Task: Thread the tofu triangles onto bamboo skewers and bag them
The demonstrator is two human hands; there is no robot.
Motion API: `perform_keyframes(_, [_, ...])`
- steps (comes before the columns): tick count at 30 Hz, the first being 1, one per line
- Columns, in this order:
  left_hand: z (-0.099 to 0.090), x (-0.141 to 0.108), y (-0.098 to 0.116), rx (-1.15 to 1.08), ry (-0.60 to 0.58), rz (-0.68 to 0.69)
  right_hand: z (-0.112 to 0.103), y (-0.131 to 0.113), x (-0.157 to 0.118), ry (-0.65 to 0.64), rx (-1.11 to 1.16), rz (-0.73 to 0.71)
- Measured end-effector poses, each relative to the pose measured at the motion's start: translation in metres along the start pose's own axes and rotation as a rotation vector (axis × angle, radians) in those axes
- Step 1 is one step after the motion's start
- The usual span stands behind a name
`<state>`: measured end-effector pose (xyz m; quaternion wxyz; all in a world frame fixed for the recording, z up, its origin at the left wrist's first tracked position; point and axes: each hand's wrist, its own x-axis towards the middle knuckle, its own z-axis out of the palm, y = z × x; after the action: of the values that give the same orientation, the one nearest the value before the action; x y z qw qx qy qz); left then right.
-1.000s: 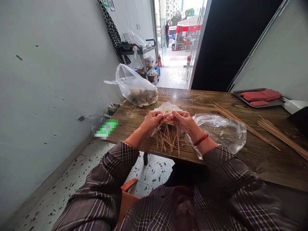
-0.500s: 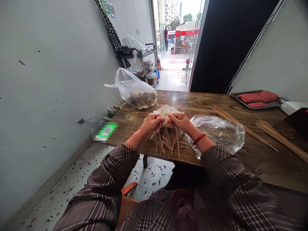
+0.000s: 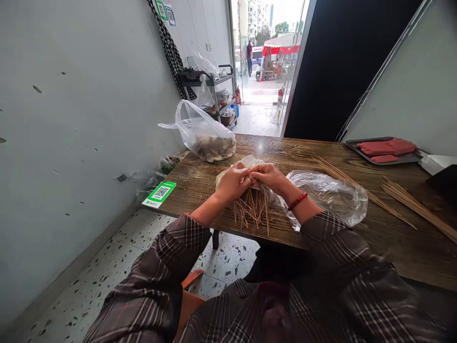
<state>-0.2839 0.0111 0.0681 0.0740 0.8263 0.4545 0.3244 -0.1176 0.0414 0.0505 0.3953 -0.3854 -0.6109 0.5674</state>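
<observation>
My left hand (image 3: pixel 235 181) and my right hand (image 3: pixel 270 178) meet at the fingertips above the near side of the table. Both are closed in a pinch; what lies between the fingers is too small and hidden to make out. Right behind and beneath them lies a pale, crumpled mass (image 3: pixel 252 160) that looks like thin plastic around whitish food, mostly covered by my hands. Thin wooden skewers (image 3: pixel 252 212) fan out from under my hands toward the table's front edge. A clear plastic bag (image 3: pixel 333 195) lies beside my right wrist.
A clear bag of pale brownish pieces (image 3: pixel 214 147) stands at the table's back left. Two bundles of long skewers (image 3: pixel 360 190) (image 3: pixel 417 202) lie at the right. Behind them is a dark tray (image 3: pixel 374 159) with red packs (image 3: pixel 389 145). A green QR card (image 3: pixel 159 194) sits at the left edge.
My hands have come together; before, a small gap parted their pinched fingers. The left hand has moved right and turned, showing its back. The view has shifted slightly.
</observation>
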Motion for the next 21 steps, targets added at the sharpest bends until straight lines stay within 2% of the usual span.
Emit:
perform_keyframes(4, [0.002,0.010,0.002,-0.002,-0.011,-0.053,-0.002,0.005,0.002,-0.044,-0.245,-0.139])
perform_keyframes(9, [-0.003,0.018,-0.001,-0.076,0.000,-0.107,0.001,0.013,0.000,0.083,-0.430,-0.226])
perform_keyframes(12, [-0.007,0.017,-0.009,-0.140,0.012,-0.108,0.004,0.015,-0.003,0.080,-0.384,-0.237])
perform_keyframes(16, [-0.005,0.013,-0.021,-0.200,-0.139,-0.108,0.004,0.016,-0.004,0.026,-0.182,-0.195])
perform_keyframes(21, [-0.006,0.018,-0.028,-0.322,-0.259,-0.117,0.003,0.017,-0.006,0.012,-0.157,-0.190])
